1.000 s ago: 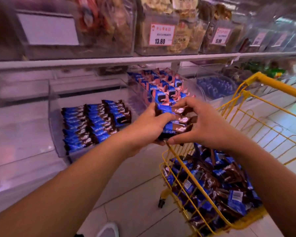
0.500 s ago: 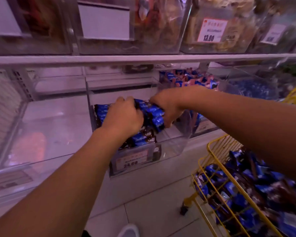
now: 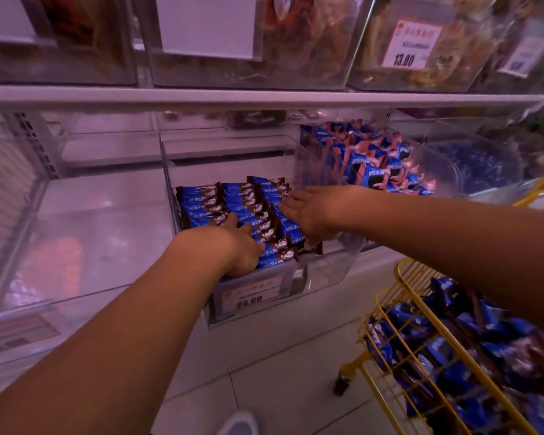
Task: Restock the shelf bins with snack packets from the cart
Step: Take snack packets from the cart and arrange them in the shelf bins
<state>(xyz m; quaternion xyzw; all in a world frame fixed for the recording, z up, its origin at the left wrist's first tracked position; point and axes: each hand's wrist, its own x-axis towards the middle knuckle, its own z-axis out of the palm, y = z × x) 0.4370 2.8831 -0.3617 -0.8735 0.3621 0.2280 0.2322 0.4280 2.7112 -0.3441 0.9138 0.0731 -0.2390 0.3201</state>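
A clear shelf bin (image 3: pixel 330 271) holds three rows of blue and brown snack packets (image 3: pixel 242 199). My left hand (image 3: pixel 233 246) lies flat on the near end of the left and middle rows, fingers spread. My right hand (image 3: pixel 311 211) rests palm down on the right row, fingers stretched toward the back, holding nothing. The yellow wire cart (image 3: pixel 427 309) at the lower right is full of the same blue packets (image 3: pixel 453 365).
A neighbouring bin (image 3: pixel 374 164) to the right holds blue and pink packets. An empty clear bin (image 3: pixel 76 246) stands to the left. The upper shelf (image 3: pixel 264 98) carries bins with price tags (image 3: pixel 409 45). My shoe (image 3: pixel 239 425) shows on the tiled floor.
Both hands carried a stack of packets from above the cart into the bin, set it down in the rows, and now lie flat and spread on the packets.
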